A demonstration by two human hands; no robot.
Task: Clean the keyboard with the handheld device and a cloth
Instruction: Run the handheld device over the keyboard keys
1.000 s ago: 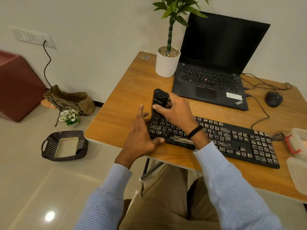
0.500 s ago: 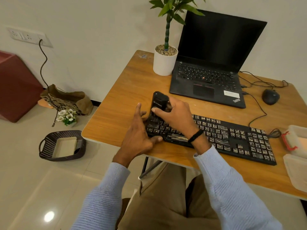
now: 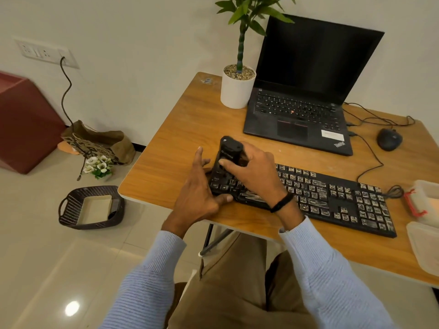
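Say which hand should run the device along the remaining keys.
Right. The right hand grips the handheld device at the left end of the keyboard; the left hand only steadies that end, fingers straight.

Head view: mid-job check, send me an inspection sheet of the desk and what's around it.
surface: wooden desk, a few pale scuffs.
job's things: black keyboard near the front edge; black handheld device standing over its left end; cloth: nothing seen.
clutter: open laptop, potted plant, mouse, two plastic containers at the right edge.
grips: right hand grips the handheld device; left hand, fingers straight, touches the keyboard's left end.
cables: thin black cables behind the mouse; a coil by the keyboard's right end; wall cable down from the socket.
surroundings: paper bag, white flowers, dark basket on the tiled floor.
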